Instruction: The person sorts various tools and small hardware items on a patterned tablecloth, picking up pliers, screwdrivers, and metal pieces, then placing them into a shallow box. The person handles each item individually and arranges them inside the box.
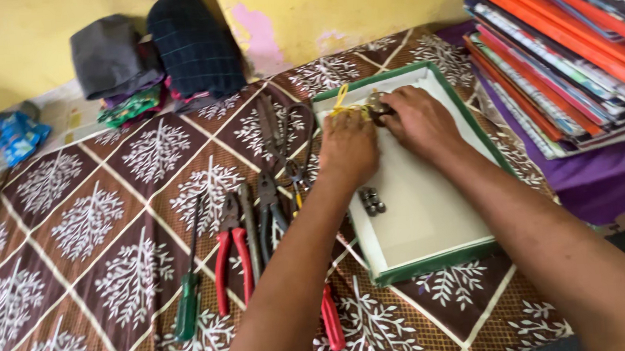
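Nearest the camera, two bare forearms reach forward over a surface covered by a brown cloth with white tree patterns. On that cloth, left of the arms, lie a green-handled screwdriver, red-handled pliers, darker pliers and another red handle partly hidden under the left forearm. To the right sits a shallow white tray with a green rim; a few small dark metal pieces rest on its floor near its left wall. Farther in, both hands meet at the tray's far left corner. The left hand is curled, its fingers pressed down on a yellow cord, which crosses the tray's rim. The right hand has its fingertips pinched together on a small dark metal object, just beside the cord. A pair of scissors lies just left of the tray. Beyond, folded clothes are piled against a yellow wall, and a stack of books rises at the right.
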